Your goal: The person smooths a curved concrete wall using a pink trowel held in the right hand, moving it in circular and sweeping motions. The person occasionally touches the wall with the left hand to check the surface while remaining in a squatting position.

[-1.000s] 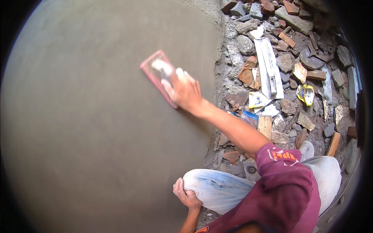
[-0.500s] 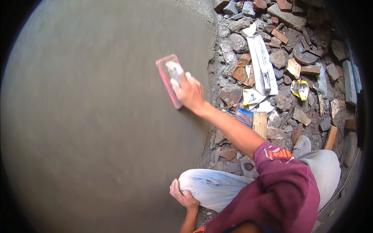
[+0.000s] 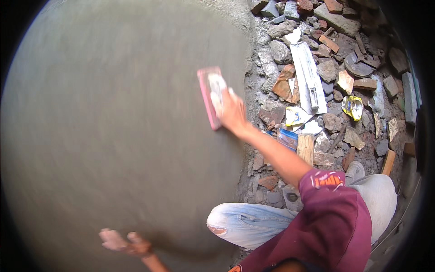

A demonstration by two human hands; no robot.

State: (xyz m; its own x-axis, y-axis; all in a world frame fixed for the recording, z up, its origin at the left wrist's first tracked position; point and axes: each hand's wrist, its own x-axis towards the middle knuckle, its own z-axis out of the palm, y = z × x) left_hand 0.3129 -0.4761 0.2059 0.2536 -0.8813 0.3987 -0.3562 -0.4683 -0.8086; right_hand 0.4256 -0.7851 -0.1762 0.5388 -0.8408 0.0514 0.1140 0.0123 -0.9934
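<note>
My right hand [image 3: 232, 111] grips the handle of a float [image 3: 209, 102], a flat rectangular tool with a pinkish-red edge. Its face lies against a broad stretch of wet grey mortar [image 3: 113, 127], near that surface's right border. At the lower left, my left hand [image 3: 124, 243] is off my knee and over the mortar, holding nothing. Its fingers reach out to the left, thumb apart, somewhat blurred by motion. A soft shadow falls on the mortar beside the left hand.
Broken stones and brick rubble [image 3: 326, 70] line the right side. Among them lie a long whitish trowel-like tool [image 3: 308, 77], a crumpled yellow wrapper [image 3: 352, 108], a blue packet [image 3: 287, 138] and a wood block [image 3: 305, 148]. My bent knee [image 3: 231, 222] borders the mortar.
My left hand has let go of my knee and swung left over the mortar, its fingers now spread. The float has shifted a little to the right and turned more upright in my right hand.
</note>
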